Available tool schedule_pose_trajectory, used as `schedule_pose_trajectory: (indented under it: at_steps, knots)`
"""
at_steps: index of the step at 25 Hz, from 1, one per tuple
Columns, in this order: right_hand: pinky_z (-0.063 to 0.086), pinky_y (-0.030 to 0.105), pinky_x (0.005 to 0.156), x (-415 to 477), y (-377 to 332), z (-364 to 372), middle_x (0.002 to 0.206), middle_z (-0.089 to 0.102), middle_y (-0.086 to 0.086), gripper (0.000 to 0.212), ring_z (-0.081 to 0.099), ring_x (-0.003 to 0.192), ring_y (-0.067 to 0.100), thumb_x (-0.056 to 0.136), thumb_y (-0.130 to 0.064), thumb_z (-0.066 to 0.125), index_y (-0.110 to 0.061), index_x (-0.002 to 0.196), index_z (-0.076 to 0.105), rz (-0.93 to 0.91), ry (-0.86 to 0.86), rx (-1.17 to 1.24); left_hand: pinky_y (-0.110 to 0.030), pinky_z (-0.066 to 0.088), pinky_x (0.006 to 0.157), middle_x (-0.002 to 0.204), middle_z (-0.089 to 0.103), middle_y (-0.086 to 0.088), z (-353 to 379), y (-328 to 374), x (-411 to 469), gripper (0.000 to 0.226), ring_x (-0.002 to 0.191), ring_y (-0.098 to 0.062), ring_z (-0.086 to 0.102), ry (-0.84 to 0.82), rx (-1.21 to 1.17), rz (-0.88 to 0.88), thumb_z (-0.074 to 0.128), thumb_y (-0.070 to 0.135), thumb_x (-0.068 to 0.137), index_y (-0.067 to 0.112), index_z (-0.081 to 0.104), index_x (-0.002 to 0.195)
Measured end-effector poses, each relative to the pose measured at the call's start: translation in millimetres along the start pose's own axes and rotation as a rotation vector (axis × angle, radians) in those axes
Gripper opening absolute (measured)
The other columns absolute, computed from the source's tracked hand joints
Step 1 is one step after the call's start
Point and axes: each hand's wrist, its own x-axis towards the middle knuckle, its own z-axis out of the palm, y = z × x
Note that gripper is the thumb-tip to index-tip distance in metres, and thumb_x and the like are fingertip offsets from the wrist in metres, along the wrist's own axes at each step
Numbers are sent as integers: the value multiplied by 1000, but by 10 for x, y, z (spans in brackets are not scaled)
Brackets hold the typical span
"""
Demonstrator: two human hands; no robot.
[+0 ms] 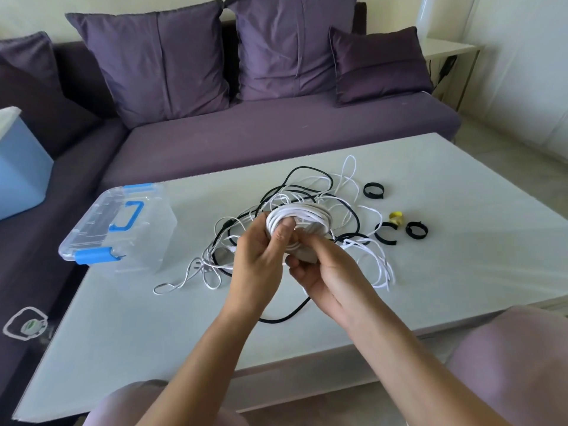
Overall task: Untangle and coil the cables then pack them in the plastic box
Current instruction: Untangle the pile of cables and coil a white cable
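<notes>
**Head view.** The left hand [261,250] grips a round coil of white cable [302,218] at frame centre. Its thumb presses across the front of the turns and its fingers curl behind them. The right hand [322,269] closes on the lower edge of the same coil, fingers curled underneath. This two-handed hold appears intended to keep the turns stacked so they do not spring apart.

The coil is held above the pale glass-topped table [461,241], over the loose tangle of black and white cables [307,186] spread across the centre. Judged from this, most of the task remains.

The clear plastic box with blue latches and a blue handle [123,232] stands on the table at centre left, lid on, apart from both hands. Three black hook-and-loop straps [373,190] and one yellow strap [396,216] lie at centre right, just beside the tangle. They are presumably staged for binding finished coils.

**Not determinable:**
- The right fingertips are hidden behind the coil, so whether they pinch a cable end or a plug cannot be told.
- The hands cover any run of cable joining the coil to the tangle.
- A small white loop around a greenish object [26,324], beside the table edge at lower left, is blurred.
- A pale blue bin [21,167] is cut off by the left frame edge.
</notes>
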Motion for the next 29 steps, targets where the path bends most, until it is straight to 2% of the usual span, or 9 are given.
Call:
schedule_pose_trajectory:
  at_steps: [3,7,11,13,15,19,24,27,29]
  knots:
    - [51,20,56,-29,-5,-48,75,67,4,13,60,57,14,91,-15,55,-7,93,65,-20,-123,-73,-12,41,57,61,60,15,6,26,12,21,60,2,54,28,16,1,47,17,98,11,54,79]
    - [55,24,65,-39,-219,-302,85,66,11,22,66,68,20,90,-10,57,2,108,59,17,-201,-447,-18,34,45,50,49,12,-97,12,75,22,43,-9,49,66,227,23,45,30,87,18,48,69]
    - [51,17,59,166,-613,-789,75,64,9,10,62,59,10,89,1,58,-6,86,65,-295,225,-736,-22,26,35,55,51,-7,-308,-128,214,24,31,-27,47,73,343,-147,45,29,76,12,48,60]
    - [46,18,62,372,-755,-1116,78,63,2,9,60,67,13,85,-3,63,-11,89,66,-415,478,-1012,-24,28,39,62,56,-17,-381,-201,270,26,32,-20,49,91,371,-209,50,23,80,9,48,58]
    - [39,23,68,575,-782,-1412,86,63,-1,15,58,80,16,81,-8,68,-10,96,66,-357,592,-1278,-24,29,41,59,55,-11,-425,-249,304,29,35,-17,48,91,382,-260,50,15,88,8,47,60]
    - [37,24,71,822,-633,-1716,94,68,8,18,61,87,23,80,-15,72,-4,93,67,-209,594,-1453,-29,32,54,65,50,-7,-463,-289,312,28,50,-17,44,43,340,-300,45,16,90,10,43,62]
    - [39,28,71,593,-734,-1626,103,70,12,8,63,99,30,86,-10,62,-2,85,66,-326,654,-1583,-27,34,60,70,48,-7,-466,-278,282,27,64,-18,42,-42,356,-288,43,13,94,9,47,67]
    - [41,28,67,271,-965,-1302,90,72,7,12,63,84,29,88,-9,58,-18,84,65,-485,592,-1603,-23,38,61,73,59,-7,-482,-238,273,29,64,-21,51,-125,354,-234,44,15,95,11,51,67]
    - [40,20,61,63,-1078,-995,75,70,-5,15,63,73,18,88,-12,61,-24,84,68,-545,399,-1502,-28,39,63,67,61,-1,-475,-222,250,29,58,-19,55,-172,354,-200,44,23,94,14,50,67]
